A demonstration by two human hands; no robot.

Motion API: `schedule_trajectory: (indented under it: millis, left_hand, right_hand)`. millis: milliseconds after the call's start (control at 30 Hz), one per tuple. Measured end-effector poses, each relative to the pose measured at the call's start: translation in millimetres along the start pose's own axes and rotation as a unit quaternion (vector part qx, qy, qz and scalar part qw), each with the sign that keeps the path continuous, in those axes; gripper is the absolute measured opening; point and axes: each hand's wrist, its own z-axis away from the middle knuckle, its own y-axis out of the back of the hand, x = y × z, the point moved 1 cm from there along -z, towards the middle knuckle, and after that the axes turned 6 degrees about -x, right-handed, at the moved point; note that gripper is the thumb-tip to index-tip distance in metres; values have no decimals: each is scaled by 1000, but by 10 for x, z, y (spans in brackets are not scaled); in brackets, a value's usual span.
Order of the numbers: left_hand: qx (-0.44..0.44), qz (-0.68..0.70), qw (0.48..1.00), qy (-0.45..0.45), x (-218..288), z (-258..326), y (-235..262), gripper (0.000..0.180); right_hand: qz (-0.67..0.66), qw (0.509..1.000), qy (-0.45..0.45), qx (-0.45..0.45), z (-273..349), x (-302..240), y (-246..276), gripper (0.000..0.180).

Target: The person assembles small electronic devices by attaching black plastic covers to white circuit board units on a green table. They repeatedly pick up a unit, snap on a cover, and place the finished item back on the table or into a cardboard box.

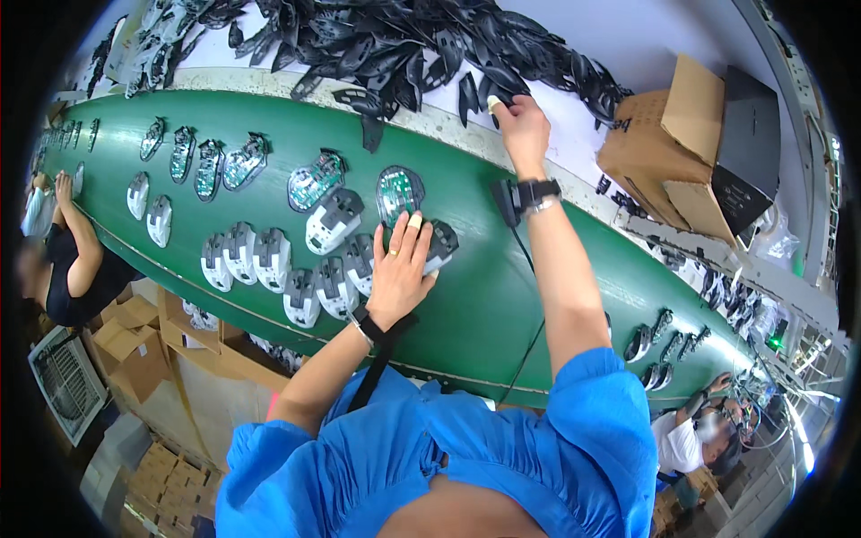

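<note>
My left hand point(402, 273) lies with fingers stretched over the row of mouse shells on the green conveyor belt. Its fingertips reach the lower edge of a mouse base with a green circuit board point(399, 190), and a grey-and-black mouse shell point(442, 248) lies partly under the hand. At the far edge, my right hand point(525, 130) is closed with its fingertips on a black plastic shell piece point(491, 88) at the front of a pile. Finger covers sit on some fingertips of both hands. The contact under the left palm is hidden.
A heap of black plastic pieces point(377, 40) covers the far ledge. An open cardboard box point(659, 148) stands at the right. More circuit-board bases point(244, 161) and white-grey mouse shells point(272, 257) line the belt point(475, 309). A cable runs from my right wrist. Other people work at both ends.
</note>
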Motion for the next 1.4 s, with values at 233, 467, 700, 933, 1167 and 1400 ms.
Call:
schedule_trajectory:
  millis: [233, 467, 700, 933, 1167, 1400]
  left_hand:
    - [57, -44, 979, -188, -147, 109, 71, 81]
    - [-19, 626, 764, 155, 76, 41, 465, 66]
    - [55, 795, 590, 126, 319, -203, 775, 34]
    - [148, 718, 676, 69, 364, -189, 803, 34]
    - [86, 724, 683, 50, 250, -180, 887, 44]
    - [25, 702, 712, 10, 293, -20, 992, 83]
  right_hand:
    - [-324, 926, -137, -141, 0, 320, 29, 21]
    - [-577, 781, -184, -153, 1455, -335, 983, 10]
    - [-546, 788, -88, -272, 1998, -851, 1132, 13]
    - [-395, 861, -45, -317, 1900, -945, 1086, 15]
    - [-427, 851, -98, -291, 1843, -1035, 1077, 13]
    - [-578, 748, -85, -316, 1809, -1023, 1064, 11]
